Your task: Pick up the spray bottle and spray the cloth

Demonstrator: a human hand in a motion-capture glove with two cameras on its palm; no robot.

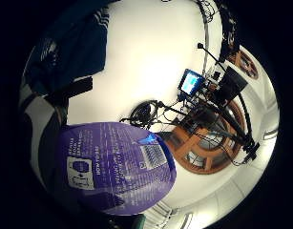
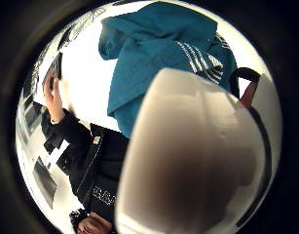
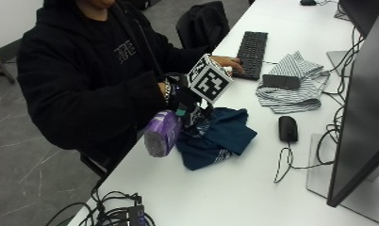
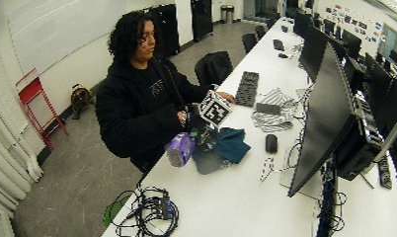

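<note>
A purple spray bottle (image 3: 162,133) hangs tilted just above the table's near edge, its base turned outward. My gloved right hand (image 3: 182,100) grips its neck from above. Beside it a teal cloth with white stripes (image 3: 219,136) lies crumpled on the white table (image 3: 240,188). In the little finger side palm view the bottle's purple label (image 1: 115,167) sits close to the palm, with the teal cloth (image 1: 74,52) beyond it. The thumb side palm view is largely filled by the white spray head (image 2: 197,156), and the teal cloth (image 2: 158,53) lies behind it.
A black keyboard (image 3: 251,47) lies further along the table with the bare left hand (image 3: 229,61) on its edge. A grey striped cloth (image 3: 296,87) with a dark flat object on it, a black mouse (image 3: 288,128), a monitor (image 3: 365,117) and cables (image 3: 114,212) are nearby.
</note>
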